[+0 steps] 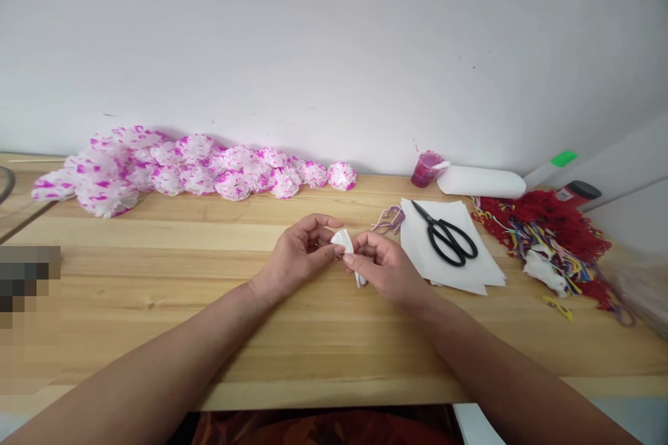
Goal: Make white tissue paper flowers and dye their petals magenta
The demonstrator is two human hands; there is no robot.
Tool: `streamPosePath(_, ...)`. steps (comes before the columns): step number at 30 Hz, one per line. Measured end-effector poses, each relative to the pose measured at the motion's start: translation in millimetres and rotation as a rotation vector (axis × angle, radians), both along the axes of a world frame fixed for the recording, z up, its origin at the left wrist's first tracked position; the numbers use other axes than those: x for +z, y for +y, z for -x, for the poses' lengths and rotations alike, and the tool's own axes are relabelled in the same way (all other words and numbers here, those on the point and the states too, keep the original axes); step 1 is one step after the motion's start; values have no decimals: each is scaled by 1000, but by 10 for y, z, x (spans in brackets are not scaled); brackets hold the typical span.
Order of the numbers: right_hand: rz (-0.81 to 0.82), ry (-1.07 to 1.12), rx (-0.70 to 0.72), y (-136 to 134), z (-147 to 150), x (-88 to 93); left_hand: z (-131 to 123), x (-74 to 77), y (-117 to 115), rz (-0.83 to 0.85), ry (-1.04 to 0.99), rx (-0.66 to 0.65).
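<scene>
A small bundle of pleated white paper is held between both hands above the wooden table. It fans out at its top end and looks narrow at its middle. My left hand pinches it from the left with thumb and fingers. From the other side, my right hand grips its middle and lower part. The fingertips partly hide the bundle. Right of my right hand lie flat white paper sheets, with black-handled scissors on top. Purple and white yarn pieces lie just beyond that hand.
White paper pompoms with magenta spots line the wall at left. Along the back right are a cup of magenta liquid, a white roll, a green-capped item and a black-lidded container. Red and multicoloured yarn is heaped at right.
</scene>
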State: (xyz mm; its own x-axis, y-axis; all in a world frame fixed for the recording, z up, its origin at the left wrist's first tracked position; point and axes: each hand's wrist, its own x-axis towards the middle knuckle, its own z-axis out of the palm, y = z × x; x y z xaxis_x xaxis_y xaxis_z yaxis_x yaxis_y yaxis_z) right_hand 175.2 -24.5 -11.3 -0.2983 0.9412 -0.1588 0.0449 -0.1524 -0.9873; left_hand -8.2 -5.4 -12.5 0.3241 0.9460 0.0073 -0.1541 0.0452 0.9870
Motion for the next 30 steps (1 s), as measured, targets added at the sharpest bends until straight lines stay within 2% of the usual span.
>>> streamPosePath(4,56,104,-16,16,-23,31,12,1,9,16,-61,-6)
streamPosePath(9,132,209,-16,14,-39,47,15,17,3,-17,-44,-29)
streamPosePath(15,137,271,-183,33,-27,12,23,-1,19,21,-59,-34)
streamPosePath(19,77,226,-202,20,-10,11,19,23,7,61,-59,-60)
streamPosePath(25,-49,67,-136,-37,28,24,10,39,-12,112,-41,-36)
streamPosePath(30,-7,133,-190,-7,16,21,17,16,20,89,-119,-6)
